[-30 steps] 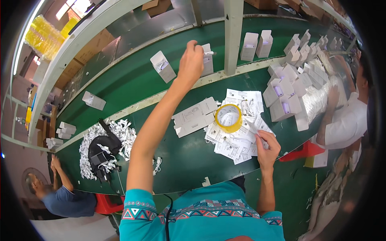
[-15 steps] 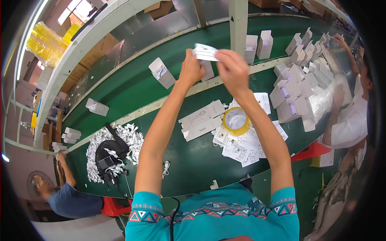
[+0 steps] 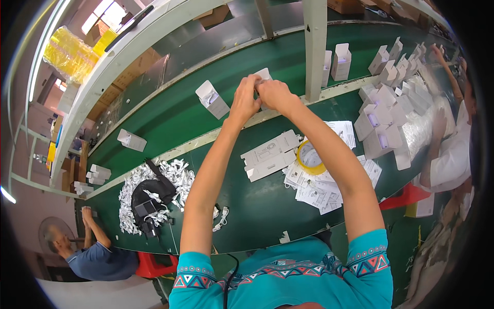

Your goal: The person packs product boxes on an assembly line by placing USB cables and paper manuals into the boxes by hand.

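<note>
At the raised divider beside the green belt, both my hands meet at an open white box (image 3: pixel 263 73), whose upright flap shows above them. My left hand (image 3: pixel 245 98) is closed around the box's left side. My right hand (image 3: pixel 276 96) has its fingers bent down at the box's opening; whatever they hold is hidden. Just left of them, another open white box (image 3: pixel 212 103) stands on the belt with something pale inside. Below my right forearm lie a flattened white box (image 3: pixel 270 154), a yellow tape roll (image 3: pixel 299 157) and a spread of printed leaflets (image 3: pixel 316 198).
A pile of white cables (image 3: pixel 128 195) with a black bag (image 3: pixel 149 191) on it lies at left. Loose cables (image 3: pixel 222 219) rest near my left forearm. Open boxes (image 3: pixel 381 123) crowd the right, near a co-worker (image 3: pixel 453 149). A white post (image 3: pixel 315 51) rises beyond my right hand.
My right hand has come down to the box, and the white paper slip it held is now out of sight. The view has shifted slightly. The person at far left has drawn back their hands.
</note>
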A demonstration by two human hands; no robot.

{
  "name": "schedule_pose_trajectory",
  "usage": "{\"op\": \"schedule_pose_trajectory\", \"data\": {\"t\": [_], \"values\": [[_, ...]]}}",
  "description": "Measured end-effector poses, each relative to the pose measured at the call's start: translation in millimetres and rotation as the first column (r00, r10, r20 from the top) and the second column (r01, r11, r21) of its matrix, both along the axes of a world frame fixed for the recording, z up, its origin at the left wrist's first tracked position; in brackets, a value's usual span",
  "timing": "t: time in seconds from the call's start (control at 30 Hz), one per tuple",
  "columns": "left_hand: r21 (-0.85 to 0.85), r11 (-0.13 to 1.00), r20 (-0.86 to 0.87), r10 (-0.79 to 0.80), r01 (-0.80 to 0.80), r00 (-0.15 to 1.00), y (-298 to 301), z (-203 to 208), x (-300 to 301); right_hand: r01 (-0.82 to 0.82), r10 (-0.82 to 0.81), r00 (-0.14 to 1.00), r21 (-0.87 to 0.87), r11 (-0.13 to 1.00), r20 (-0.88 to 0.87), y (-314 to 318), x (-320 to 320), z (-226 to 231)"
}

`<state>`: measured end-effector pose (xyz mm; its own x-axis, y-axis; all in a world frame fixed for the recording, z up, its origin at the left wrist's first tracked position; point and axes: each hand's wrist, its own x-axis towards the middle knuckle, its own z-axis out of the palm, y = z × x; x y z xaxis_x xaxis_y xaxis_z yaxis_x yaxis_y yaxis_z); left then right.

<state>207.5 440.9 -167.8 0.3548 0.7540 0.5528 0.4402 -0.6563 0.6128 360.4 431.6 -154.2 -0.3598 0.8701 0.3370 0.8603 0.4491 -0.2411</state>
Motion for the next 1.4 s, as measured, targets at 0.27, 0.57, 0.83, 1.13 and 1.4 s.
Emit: {"op": "schedule_pose_trajectory", "data": {"t": [0.27,0.57,0.83,1.13,1.4], "values": [[0.156,0.976,-0.516,0.209,-0.149,0.831,7,-6,-30,-0.116,-0.015,0.727,-0.144,0.983,-0.687,-139,90,110],[0.354,0.931,-0.092,0.129,-0.088,0.987,-82,43,39,0.749,-0.702,0.524,-0.132,0.650,-0.482,-368,267,-32],[0.035,0.809,-0.336,-0.543,0.586,0.770,-248,60,65,0.827,-0.749,0.560,0.299,0.477,-0.354,-325,256,-82],[-0.268,0.930,-0.561,-0.363,0.252,0.744,-304,45,-41,0.844,-0.647,0.495,0.146,0.516,-0.580,-334,323,-127],[-0.330,0.893,-0.870,-0.163,-0.306,0.465,-311,24,-131,0.926,-0.550,0.189,-0.038,0.375,-0.814,-348,302,-102]]}}
